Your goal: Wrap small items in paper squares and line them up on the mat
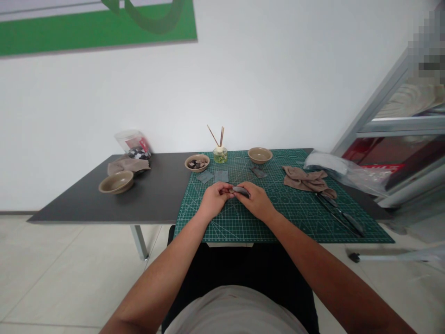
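Over the middle of the green cutting mat [222,227], my two hands meet at the fingertips. My right hand [256,200] is closed round a dark grey tool [241,190], whose shape is partly covered by the fingers. The fingers of my left hand [214,199] are pinched at the tool's left end; a small pale thing there is too small to make out. Just beyond my hands lie thin grey pieces [221,176] and a darker piece [258,172], flat on the mat.
A bowl of small chunks [197,163], a reed diffuser [220,155] and another bowl [260,155] stand at the back. To the right are a brown cloth [308,180], long dark tools [340,215] and plastic wrap [344,171]. Left are a bowl [116,183], cloth [128,165] and clear container [134,143].
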`<state>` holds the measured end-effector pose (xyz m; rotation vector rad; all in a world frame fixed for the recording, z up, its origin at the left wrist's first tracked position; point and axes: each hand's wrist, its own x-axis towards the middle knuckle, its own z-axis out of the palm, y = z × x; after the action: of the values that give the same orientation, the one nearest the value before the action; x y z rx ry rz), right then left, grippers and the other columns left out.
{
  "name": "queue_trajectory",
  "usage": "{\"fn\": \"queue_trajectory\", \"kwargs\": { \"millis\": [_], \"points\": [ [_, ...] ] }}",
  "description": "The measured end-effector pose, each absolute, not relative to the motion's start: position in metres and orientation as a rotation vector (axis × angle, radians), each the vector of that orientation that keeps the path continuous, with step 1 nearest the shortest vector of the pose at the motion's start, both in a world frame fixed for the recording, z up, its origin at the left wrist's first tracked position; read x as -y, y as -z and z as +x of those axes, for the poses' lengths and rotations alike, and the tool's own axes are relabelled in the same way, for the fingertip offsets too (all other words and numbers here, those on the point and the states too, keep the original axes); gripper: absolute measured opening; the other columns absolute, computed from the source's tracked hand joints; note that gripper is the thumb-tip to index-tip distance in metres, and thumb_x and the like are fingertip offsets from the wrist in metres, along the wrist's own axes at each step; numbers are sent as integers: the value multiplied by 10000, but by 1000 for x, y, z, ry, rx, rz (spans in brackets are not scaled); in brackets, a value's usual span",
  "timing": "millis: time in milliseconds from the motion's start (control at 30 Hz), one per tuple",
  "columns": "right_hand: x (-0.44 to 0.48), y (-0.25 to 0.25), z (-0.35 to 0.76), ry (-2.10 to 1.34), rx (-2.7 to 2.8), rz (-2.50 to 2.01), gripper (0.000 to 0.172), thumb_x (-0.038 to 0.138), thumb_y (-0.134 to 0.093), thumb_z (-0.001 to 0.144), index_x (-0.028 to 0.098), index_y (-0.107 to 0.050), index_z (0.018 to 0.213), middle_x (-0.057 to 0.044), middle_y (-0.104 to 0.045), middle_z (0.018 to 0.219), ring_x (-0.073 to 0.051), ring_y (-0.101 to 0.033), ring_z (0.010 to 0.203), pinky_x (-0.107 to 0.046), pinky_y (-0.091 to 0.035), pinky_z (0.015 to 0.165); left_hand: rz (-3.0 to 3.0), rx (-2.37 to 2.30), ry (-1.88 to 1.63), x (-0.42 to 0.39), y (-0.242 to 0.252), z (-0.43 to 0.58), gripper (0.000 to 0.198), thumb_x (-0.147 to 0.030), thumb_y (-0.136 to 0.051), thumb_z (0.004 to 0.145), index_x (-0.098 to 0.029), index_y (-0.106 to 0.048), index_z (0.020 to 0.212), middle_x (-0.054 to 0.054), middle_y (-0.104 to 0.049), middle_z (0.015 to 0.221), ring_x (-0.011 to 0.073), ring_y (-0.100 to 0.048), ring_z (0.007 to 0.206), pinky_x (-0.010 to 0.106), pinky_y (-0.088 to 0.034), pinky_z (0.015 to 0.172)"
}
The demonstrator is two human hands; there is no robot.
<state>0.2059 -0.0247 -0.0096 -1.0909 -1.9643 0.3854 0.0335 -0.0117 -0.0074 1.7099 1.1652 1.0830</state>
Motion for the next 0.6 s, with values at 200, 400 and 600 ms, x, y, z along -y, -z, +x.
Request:
{"fn": "queue_trajectory", "kwargs": {
  "millis": [200,400,600],
  "points": [
    [25,10,206,-409,1967,-1099,93,196,-595,838,200,-614,928,-38,-674,897,-175,-623,830,-304,-471,770,1714,-1157,-1085,11,10,33,175,-101,-660,685,-167,-690,844,0,-648,756,127,-581,696,274,-469,712],
    [24,10,206,-397,1987,-1073,97,195,-590,842,204,-613,936,-41,-672,918,-180,-622,847,-307,-470,773,1718,-1171,-1071,13,7,33,185,-98,-663,680,-162,-689,851,-7,-637,733,122,-571,680,268,-460,695],
    [24,11,207,-378,1977,-1078,87,203,-596,842,207,-617,927,-38,-672,901,-180,-623,838,-306,-472,769,1680,-1145,-1088,11,9,34,194,-99,-667,672,-153,-691,858,-4,-631,728,118,-562,669,265,-456,687]
  ]
}}
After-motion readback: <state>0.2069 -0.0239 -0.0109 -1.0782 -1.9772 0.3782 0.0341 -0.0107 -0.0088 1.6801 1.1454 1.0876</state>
